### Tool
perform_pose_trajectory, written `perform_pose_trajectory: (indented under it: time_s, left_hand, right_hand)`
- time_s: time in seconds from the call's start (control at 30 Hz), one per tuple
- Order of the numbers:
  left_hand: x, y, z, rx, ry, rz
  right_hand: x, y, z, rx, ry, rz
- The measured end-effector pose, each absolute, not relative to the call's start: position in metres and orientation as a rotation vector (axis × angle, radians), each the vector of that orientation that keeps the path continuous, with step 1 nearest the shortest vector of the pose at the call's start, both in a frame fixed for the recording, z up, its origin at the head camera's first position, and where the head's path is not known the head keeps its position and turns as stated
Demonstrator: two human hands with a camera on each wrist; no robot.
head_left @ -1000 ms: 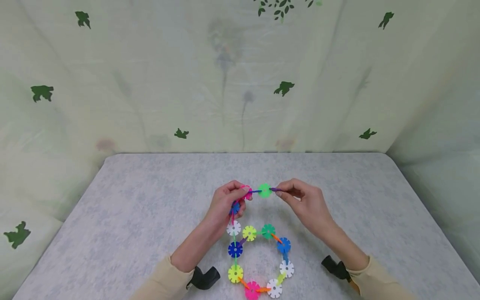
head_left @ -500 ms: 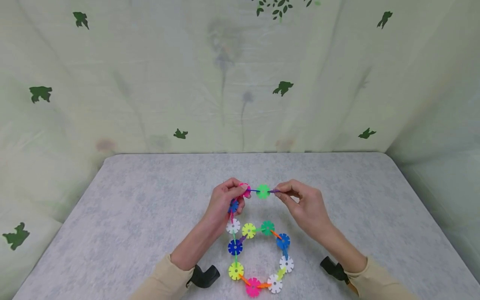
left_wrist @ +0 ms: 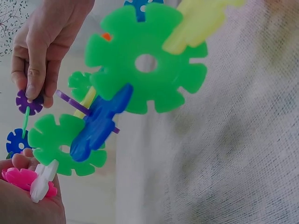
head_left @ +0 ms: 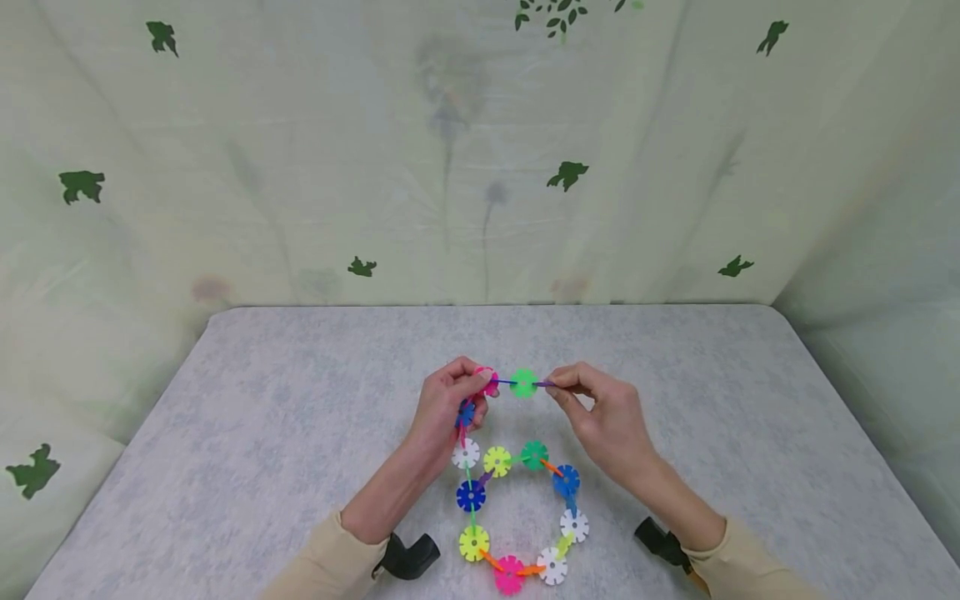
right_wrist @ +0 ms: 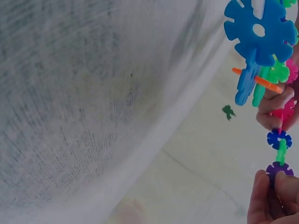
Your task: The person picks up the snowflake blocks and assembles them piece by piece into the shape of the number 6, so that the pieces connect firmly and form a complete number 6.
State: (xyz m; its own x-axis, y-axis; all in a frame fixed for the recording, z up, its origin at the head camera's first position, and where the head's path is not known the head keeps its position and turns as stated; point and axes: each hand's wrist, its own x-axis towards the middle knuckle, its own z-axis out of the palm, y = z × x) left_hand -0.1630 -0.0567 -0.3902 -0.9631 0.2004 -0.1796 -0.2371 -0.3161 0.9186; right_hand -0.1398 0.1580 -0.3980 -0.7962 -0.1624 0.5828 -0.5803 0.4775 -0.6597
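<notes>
My left hand [head_left: 441, 410] pinches a pink notched building disc [head_left: 487, 381] between thumb and fingers, above the table. From it a blue disc [right_wrist: 279, 139], seen edge-on in the head view, and a light green disc [head_left: 524, 383] run right in a line. A purple disc [left_wrist: 29, 102] ends that line, pinched by thumb and fingers of my right hand [head_left: 611, 417]. Below the left fingers the chain goes on through a blue disc [head_left: 466, 412] and a white disc [head_left: 466, 454]. It joins a closed ring of interlocked discs, including a yellow disc [head_left: 474, 543] and a pink ring disc [head_left: 509, 575].
The ring rests on a grey table [head_left: 300, 392] between the forearms, toward the near side. A black wrist mount [head_left: 408, 557] sits by the left sleeve, another black mount [head_left: 660, 540] by the right. A pale curtain [head_left: 480, 150] with green bird shapes stands behind the table.
Both hands keep their grips. The right hand and the stretched line of discs have shifted slightly left; the ring has barely moved.
</notes>
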Motion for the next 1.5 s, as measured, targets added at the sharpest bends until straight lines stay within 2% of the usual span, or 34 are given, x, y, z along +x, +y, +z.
perform_pose_trajectory:
  time_s: [0.3,0.7,0.93,1.5]
  left_hand:
    - [-0.163,-0.054,-0.393,0.030,1.633,2.308]
    - [-0.176,-0.062,-0.390,0.434,2.017,1.948]
    - [-0.179,-0.061,-0.388,0.606,2.184,1.786]
    - [-0.181,-0.058,-0.389,0.579,2.151,1.791]
  right_hand:
    - [-0.141,0.160,-0.397,0.586,-2.294,1.319]
    - [-0.146,0.164,-0.393,0.604,-2.310,1.493]
    - [-0.147,0.161,-0.392,0.672,-2.314,1.443]
    - [-0.149,0.155,-0.394,0.653,-2.297,1.316]
